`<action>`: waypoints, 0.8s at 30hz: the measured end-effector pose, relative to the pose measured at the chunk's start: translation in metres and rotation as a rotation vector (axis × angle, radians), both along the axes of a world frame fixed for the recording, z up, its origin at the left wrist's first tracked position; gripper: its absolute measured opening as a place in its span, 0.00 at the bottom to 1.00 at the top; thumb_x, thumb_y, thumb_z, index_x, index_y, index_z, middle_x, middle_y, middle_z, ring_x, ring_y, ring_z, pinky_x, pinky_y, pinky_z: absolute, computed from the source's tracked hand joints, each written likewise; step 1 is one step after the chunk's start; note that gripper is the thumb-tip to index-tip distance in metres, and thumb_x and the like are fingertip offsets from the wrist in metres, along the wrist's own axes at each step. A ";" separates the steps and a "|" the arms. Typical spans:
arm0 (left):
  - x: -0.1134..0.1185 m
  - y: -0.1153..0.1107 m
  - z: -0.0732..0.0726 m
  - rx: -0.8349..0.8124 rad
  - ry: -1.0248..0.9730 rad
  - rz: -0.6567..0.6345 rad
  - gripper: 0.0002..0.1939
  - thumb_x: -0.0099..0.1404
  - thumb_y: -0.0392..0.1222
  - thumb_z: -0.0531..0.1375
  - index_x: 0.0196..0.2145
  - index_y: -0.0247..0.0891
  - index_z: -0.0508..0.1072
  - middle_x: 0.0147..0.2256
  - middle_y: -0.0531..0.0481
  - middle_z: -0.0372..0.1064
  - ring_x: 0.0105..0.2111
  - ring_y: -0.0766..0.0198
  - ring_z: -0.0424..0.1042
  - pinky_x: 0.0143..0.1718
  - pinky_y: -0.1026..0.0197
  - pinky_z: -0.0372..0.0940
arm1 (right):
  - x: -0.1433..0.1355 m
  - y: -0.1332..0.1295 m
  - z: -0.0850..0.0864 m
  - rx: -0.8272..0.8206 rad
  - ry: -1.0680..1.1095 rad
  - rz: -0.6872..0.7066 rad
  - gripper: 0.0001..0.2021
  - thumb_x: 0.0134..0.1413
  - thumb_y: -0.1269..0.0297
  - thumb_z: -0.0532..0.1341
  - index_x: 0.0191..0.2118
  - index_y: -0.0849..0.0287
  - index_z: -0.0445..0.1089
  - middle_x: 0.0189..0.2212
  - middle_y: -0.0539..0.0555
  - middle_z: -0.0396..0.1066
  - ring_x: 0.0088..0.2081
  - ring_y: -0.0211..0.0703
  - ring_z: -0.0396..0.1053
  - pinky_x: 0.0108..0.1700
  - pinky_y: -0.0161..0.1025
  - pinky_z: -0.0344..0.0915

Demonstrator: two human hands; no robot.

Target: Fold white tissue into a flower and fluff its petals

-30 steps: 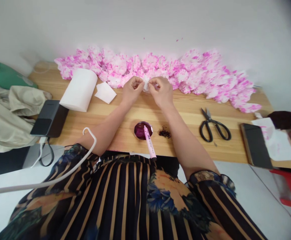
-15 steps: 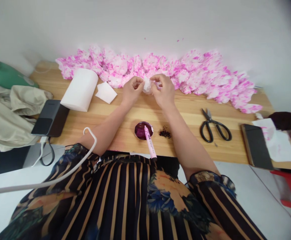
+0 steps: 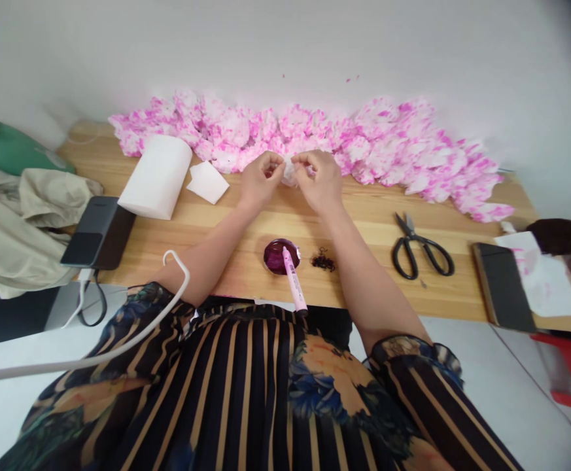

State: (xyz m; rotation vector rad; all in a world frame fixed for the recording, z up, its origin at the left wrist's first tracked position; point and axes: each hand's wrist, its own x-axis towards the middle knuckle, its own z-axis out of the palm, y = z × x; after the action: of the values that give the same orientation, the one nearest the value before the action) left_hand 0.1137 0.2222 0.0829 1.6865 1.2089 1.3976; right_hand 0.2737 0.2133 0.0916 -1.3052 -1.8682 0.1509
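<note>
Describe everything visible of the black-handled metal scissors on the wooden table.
The black-handled metal scissors have two looped handles and tapering blades, one looking darker. They lie slightly open on the light-brown wooden table, blades pointing away from the camera, left of the black rectangular phone. Only the table is seen touching them.

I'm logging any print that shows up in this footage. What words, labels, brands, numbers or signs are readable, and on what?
No text is clear enough to quote.
Pink marker: dark print along the barrel, too small to read.
Black box: faint mark on top, too blurred to read.
White sheet: pink marks; I cannot tell whether they are writing.
</note>
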 end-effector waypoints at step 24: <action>0.003 0.001 -0.002 -0.040 -0.067 -0.033 0.06 0.65 0.31 0.60 0.31 0.39 0.67 0.28 0.54 0.71 0.30 0.69 0.71 0.32 0.67 0.64 | -0.003 0.000 -0.003 -0.014 0.096 0.004 0.11 0.65 0.56 0.58 0.34 0.53 0.72 0.34 0.52 0.76 0.39 0.45 0.72 0.47 0.46 0.70</action>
State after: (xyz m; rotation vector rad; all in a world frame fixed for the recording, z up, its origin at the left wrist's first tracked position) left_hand 0.1164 0.2228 0.0810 1.6120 1.1597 1.3899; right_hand 0.2705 0.2135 0.0888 -1.2813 -1.7917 0.2249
